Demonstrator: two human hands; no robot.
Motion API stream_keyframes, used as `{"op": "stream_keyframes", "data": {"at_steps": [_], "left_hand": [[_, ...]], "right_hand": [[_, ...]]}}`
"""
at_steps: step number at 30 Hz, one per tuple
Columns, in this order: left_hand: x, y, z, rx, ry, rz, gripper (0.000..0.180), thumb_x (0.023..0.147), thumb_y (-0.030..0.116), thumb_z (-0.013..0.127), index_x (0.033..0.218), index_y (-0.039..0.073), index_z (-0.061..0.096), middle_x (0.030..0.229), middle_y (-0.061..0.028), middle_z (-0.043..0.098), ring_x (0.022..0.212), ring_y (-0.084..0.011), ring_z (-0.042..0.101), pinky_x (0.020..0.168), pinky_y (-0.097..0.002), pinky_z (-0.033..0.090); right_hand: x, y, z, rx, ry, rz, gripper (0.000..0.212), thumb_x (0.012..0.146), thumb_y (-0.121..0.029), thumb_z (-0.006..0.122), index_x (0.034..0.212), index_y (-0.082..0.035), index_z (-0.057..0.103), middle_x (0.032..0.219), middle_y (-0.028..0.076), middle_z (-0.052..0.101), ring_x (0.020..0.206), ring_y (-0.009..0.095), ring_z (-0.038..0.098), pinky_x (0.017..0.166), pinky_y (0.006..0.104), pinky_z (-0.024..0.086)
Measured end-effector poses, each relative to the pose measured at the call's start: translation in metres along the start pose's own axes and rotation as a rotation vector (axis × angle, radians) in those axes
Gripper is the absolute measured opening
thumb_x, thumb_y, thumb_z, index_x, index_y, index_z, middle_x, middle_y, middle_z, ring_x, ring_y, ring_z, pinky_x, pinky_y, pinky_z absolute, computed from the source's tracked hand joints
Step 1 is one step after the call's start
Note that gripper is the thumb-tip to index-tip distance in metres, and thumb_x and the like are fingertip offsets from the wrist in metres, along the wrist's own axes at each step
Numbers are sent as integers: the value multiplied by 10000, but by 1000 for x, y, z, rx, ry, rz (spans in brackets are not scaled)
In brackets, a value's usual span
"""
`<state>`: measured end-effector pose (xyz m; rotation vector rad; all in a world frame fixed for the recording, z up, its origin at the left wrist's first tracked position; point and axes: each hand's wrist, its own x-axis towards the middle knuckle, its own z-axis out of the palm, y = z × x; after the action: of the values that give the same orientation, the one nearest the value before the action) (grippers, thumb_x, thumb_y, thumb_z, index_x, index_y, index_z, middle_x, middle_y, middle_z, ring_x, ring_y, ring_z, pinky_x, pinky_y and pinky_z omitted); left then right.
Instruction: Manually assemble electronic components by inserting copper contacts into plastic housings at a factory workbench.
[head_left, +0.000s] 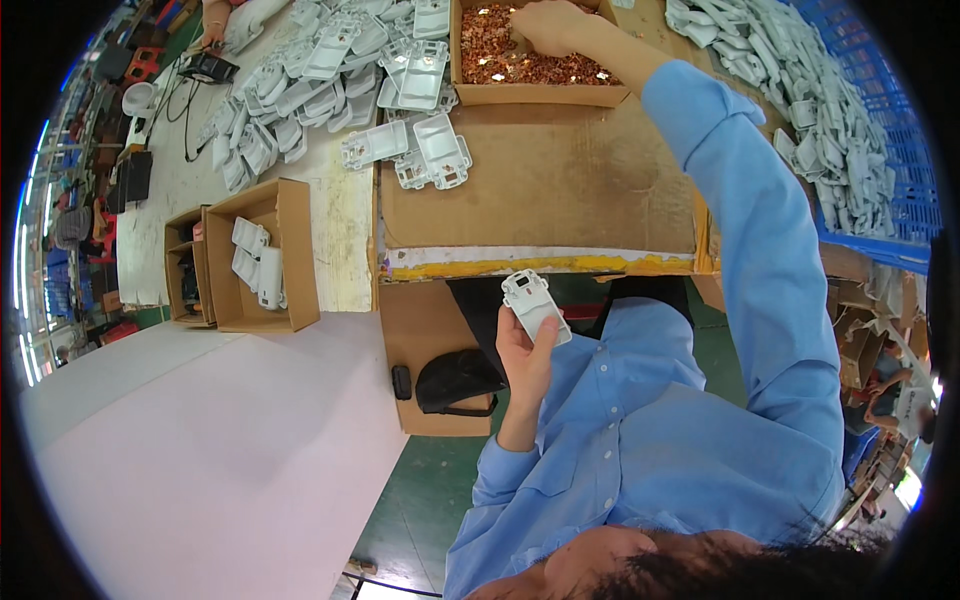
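Observation:
My left hand (527, 365) grips a white plastic housing (535, 303) in front of my body, thumb on its upper face. The housing is a shallow tray shape with small openings at its far end. My right arm stretches forward, and my right hand (553, 28) is in a cardboard box (545, 95) of small copper-coloured metal pieces (490, 50). Its fingers are drawn together among the pieces; what they hold, if anything, cannot be made out. Several similar housings (440, 150) lie on the cardboard-covered bench just left of that box.
A large heap of white housings (330, 50) covers the back left. More white parts (835, 140) fill a blue crate (915, 150) at right. An open carton (300, 255) with a few housings (270, 275) stands left. A black bag (455, 380) lies below the bench edge.

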<state>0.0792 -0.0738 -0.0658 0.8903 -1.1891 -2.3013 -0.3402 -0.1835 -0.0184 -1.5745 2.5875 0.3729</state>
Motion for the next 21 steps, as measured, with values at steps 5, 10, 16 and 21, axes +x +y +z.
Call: {"op": "stream_keyframes", "data": {"at_steps": [5,10,16,21], "left_hand": [[2,-4,-1,34,36,35,352,905,44,605,1225,17,460,985,-104,653,795,-138,642,716,-273,536],[6,-6,-4,49,27,42,355,908,52,609,1228,18,460,983,-105,654,809,-144,647,724,-284,548],[7,-4,-5,40,49,45,367,908,61,617,1235,17,457,984,-107,652,817,-146,648,726,-288,553],[7,-4,-2,26,57,48,367,906,54,616,1236,18,459,989,-109,651,818,-145,646,726,-284,551]], "right_hand": [[-20,3,-2,6,159,-66,210,821,-160,618,944,-20,713,1000,182,708,960,311,687,788,427,559],[-26,18,-9,45,278,-178,201,811,-157,621,933,-31,720,990,181,709,949,304,690,779,422,561],[-13,2,-9,-24,1,19,199,812,-184,628,916,-47,727,985,178,711,947,304,692,783,424,561],[-31,-1,-8,65,311,-112,214,827,-204,628,918,-37,725,991,173,712,953,295,693,784,418,560]]}}
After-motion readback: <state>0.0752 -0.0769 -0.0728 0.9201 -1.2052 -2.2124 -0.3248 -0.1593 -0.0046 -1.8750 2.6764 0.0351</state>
